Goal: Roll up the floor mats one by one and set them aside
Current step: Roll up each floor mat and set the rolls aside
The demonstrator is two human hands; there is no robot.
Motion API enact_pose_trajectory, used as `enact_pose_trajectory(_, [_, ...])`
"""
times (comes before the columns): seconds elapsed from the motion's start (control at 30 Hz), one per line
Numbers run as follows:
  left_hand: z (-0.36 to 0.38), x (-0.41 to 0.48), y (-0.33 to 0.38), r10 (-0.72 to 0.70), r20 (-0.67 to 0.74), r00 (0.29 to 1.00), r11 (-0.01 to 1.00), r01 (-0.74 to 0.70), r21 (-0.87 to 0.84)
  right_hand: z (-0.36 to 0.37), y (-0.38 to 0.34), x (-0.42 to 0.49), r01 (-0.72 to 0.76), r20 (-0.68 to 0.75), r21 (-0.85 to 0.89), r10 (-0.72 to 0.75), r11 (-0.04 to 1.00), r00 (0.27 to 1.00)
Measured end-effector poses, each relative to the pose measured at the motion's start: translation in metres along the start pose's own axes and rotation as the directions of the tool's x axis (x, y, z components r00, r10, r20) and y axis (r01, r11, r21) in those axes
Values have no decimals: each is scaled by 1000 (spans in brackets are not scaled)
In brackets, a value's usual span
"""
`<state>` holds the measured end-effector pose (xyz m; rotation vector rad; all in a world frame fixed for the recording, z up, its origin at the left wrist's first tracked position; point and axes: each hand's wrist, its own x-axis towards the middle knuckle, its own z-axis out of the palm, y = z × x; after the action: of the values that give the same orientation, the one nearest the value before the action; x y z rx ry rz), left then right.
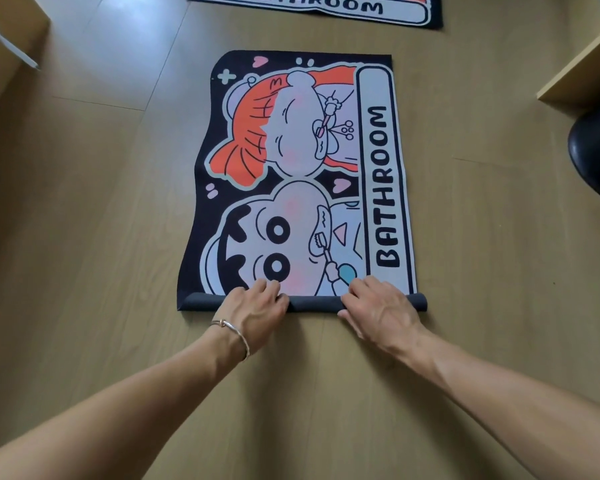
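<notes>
A cartoon floor mat [302,174] printed with "BATHROOM" lies flat on the wooden floor in front of me. Its near edge is curled into a thin dark roll [312,302]. My left hand [253,311], with a bracelet on the wrist, rests on the left part of that roll, fingers curled over it. My right hand [378,308] grips the right part of the roll the same way. A second mat [326,8] with the same print lies flat farther away, cut off by the top of the frame.
A light wooden box or cabinet corner [4,36] stands at the far left. At the right are a wooden furniture edge [582,67] and a round black base [596,150]. Wood floor [101,202] surrounds the mat.
</notes>
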<state>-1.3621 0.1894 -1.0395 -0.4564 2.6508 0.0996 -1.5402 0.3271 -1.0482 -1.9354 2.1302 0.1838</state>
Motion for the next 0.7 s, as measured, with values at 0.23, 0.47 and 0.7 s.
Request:
enact_pose_trajectory(0.23, [-8,18,-18,-116,45,992,963,123,-239,-12,4,10,-78,-1,125,79,989,997])
enact_pose_trajectory(0.47, [-11,18,-9,-182,2,983,967,179,-182,-7,4,14,-66,-99,128,79,990,992])
enact_pose_trajectory(0.7, [1,3,-23,-19,-63,998,996,13,-90,1,10,1,-68,-33,61,70,996,997])
